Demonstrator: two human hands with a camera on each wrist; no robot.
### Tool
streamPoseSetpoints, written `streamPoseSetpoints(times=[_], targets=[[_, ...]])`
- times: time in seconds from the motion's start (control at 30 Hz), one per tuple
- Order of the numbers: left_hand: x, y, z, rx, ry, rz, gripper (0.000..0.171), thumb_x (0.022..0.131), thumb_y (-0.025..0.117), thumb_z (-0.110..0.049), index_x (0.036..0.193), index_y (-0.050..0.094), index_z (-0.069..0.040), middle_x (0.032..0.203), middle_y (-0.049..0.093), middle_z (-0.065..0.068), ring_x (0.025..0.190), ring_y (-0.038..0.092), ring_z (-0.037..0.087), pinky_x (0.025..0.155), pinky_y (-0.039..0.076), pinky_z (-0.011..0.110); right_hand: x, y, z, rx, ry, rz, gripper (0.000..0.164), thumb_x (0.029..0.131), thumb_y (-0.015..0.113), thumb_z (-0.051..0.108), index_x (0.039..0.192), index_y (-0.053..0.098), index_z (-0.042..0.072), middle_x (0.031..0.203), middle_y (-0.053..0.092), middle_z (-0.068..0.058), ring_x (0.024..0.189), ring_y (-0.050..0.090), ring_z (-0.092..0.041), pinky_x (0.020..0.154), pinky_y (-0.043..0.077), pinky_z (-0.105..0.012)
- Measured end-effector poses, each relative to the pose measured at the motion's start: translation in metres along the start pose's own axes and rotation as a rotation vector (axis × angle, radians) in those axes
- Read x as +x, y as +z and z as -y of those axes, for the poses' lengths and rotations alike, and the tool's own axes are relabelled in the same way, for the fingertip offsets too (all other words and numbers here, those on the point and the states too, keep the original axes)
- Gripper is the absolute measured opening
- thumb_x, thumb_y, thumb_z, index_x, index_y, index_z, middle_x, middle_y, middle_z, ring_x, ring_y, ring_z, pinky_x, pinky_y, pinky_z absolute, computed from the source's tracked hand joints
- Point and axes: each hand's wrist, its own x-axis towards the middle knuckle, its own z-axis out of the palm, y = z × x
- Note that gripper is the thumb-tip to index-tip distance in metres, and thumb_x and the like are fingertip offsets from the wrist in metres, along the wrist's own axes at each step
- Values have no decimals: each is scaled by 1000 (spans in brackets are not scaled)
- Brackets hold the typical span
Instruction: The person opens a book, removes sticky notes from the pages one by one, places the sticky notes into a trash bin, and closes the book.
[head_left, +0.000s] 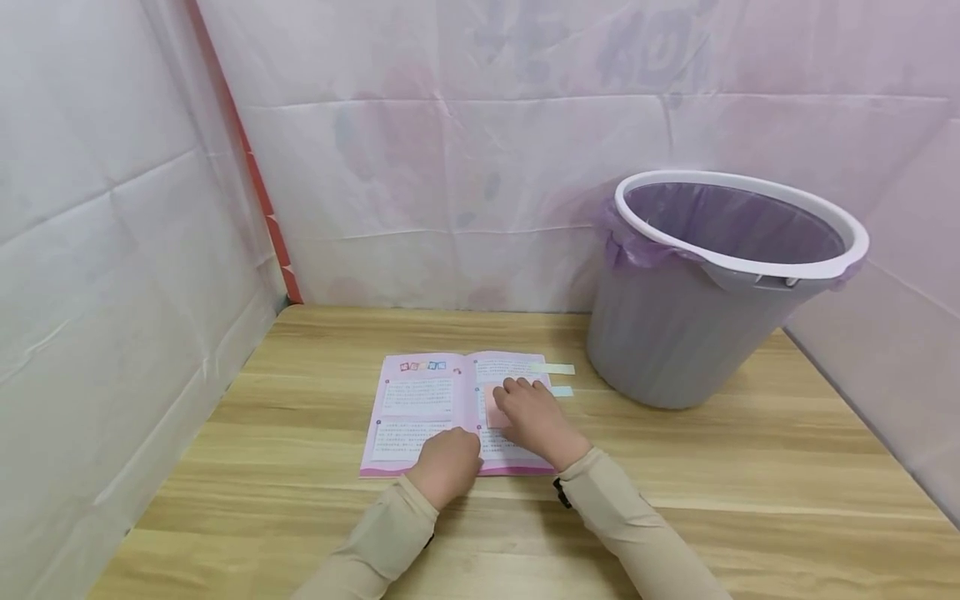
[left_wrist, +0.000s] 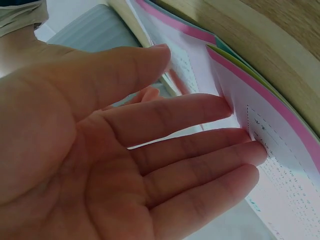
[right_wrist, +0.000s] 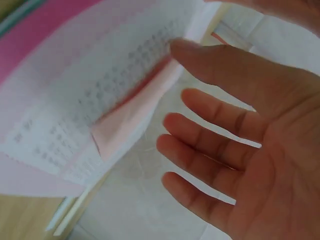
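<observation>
An open booklet with pink-bordered pages of print lies on the wooden table. A pink sticky note is on its right page; in the right wrist view the note stands slightly off the page along one side. My right hand is over that page, fingers loosely bent and apart, the thumb tip right by the note's end. Near the spine's lower end is my left hand. Its fingers are nearly straight, their tips at the left page. A pale green tab and a light blue tab jut from the right edge.
A grey trash bin with a white rim and purple liner stands at the table's back right. White sheeting hangs behind the table and along both sides. Bare wooden tabletop surrounds the booklet.
</observation>
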Motion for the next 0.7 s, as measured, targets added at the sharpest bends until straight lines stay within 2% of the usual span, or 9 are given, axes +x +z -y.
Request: streamPoseSetpoints(times=[0.1,0.37,0.5,0.7], targets=[[0,-1,0,2,2,-3,19,87,70,-16,76,66,-2,70,64,9,64,65,24,57,55,37,2,2,0,3,-10,2,34,72,84,18,92,61,3,80,54,-5,74,52,-23,64,44,-35],[0,0,0,2,4,-12,19,86,71,-16,74,66,-2,70,64,9,63,65,24,56,55,37,3,4,-2,-32,20,-104,12,79,74,5,78,63,3,72,58,-6,64,56,-21,55,43,-32],[0,-1,0,-2,-2,0,19,86,71,-17,75,66,-2,70,64,9,63,65,23,56,55,37,3,3,-5,-54,58,-136,13,80,72,1,72,62,3,66,56,-5,59,55,-20,52,45,-31],[-1,-2,-1,-23,-32,23,19,87,70,-18,78,68,-2,72,65,9,66,65,23,58,55,37,3,-2,-8,-13,141,-175,15,81,70,-3,69,61,1,64,54,-7,57,56,-22,50,49,-33]])
